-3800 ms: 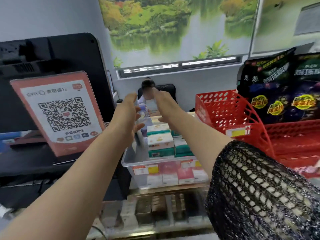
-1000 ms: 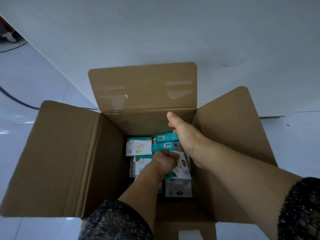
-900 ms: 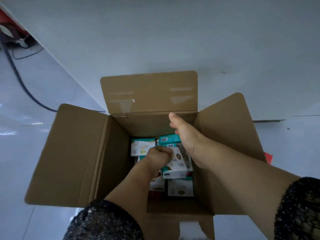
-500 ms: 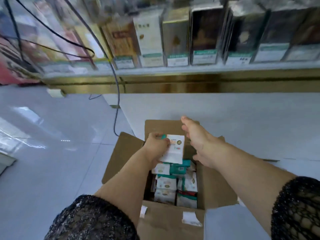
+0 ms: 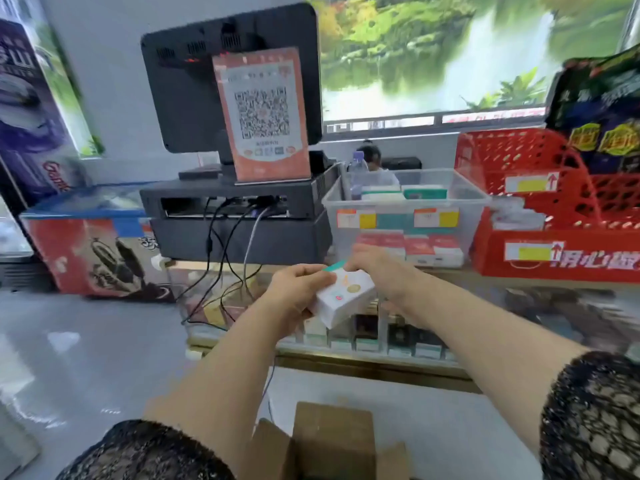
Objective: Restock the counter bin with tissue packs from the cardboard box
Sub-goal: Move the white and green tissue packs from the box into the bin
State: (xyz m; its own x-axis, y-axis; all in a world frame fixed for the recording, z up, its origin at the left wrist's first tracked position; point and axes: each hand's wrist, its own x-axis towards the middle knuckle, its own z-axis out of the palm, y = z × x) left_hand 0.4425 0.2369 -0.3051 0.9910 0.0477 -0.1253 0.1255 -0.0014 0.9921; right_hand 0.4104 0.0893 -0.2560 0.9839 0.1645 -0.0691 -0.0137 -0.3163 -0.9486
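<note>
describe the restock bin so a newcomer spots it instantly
Start at the black register monitor with the orange QR sign. Just right of its base, on the counter, sits the clear plastic bin. Unlike the red mesh baskets beside it, it is see-through.

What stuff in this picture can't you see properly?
- Cardboard box: head view; the bottom edge cuts it off, so its inside is hidden.
- Tissue pack: print blurred; the left hand and right hand cover its ends.
- Clear bin: far packs hazy behind its front wall and price labels.
- QR sign: blurred, small text unreadable.
- Glass counter: boxes below are blurred and partly behind the arms.
</note>
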